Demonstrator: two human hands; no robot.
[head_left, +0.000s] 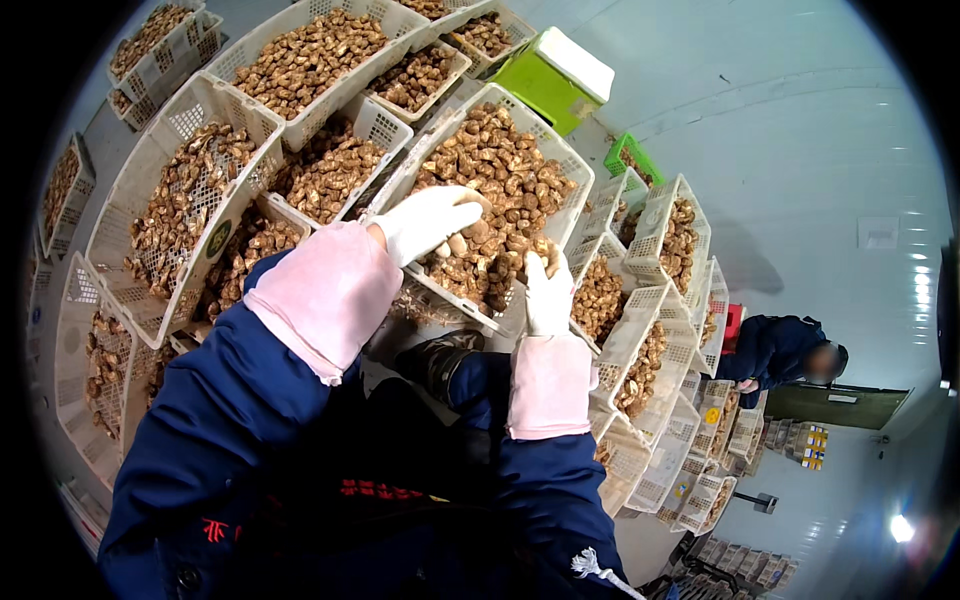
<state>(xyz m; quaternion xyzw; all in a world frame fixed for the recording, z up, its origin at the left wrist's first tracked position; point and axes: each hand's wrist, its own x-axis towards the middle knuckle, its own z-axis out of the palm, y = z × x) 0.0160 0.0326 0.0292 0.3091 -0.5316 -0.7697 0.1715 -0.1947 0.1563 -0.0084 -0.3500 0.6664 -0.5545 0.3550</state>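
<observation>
Both my hands wear white gloves, with pink sleeve covers over blue jacket sleeves. My left hand (pixel 432 220) rests on the brown mushrooms (pixel 500 170) heaped in a white slotted plastic basket (pixel 574 160), its fingers curled over a few of them. My right hand (pixel 548 292) sits at the basket's near edge, fingers closed around a mushroom at the rim. The basket is tilted toward me and nearly full.
Several more white baskets of mushrooms (pixel 300 60) surround it on the left and above. A green crate with a white lid (pixel 555 80) stands behind. More baskets (pixel 650 330) are stacked to the right. Another person in a blue jacket (pixel 785 350) bends over stacks further right.
</observation>
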